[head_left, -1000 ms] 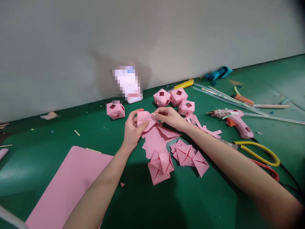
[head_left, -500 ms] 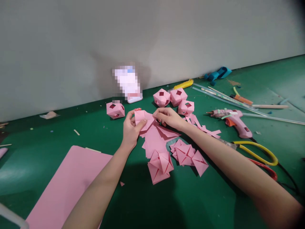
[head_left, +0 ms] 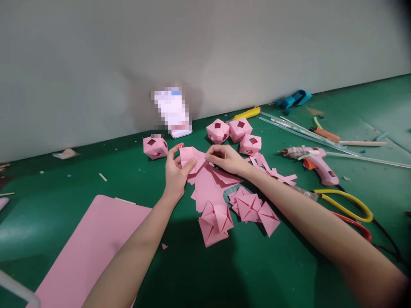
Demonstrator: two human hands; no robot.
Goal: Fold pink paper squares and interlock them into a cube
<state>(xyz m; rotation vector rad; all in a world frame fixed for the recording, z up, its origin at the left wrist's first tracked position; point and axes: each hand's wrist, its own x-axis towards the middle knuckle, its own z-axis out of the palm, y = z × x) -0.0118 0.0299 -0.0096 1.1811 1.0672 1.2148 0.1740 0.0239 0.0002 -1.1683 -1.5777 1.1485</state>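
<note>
A creased piece of pink paper is held between my two hands, above a pile of loose pink paper pieces. My left hand pinches its left side, thumb on the front face. At its right corner, the fingertips of my right hand are closed on the paper. Folded pink squares lie stacked nearer to me, and several more folded squares spread to their right. Faceted pink paper balls with square holes sit behind my hands; another paper ball is at the left.
A phone leans on the wall. On the right lie a pink glue gun, scissors with yellow and red handles, glue sticks and a yellow cutter. A large pink sheet covers the front left.
My right fingers have shifted slightly along the right corner of the paper, and the paper has tilted a little. The other things lie as before.
</note>
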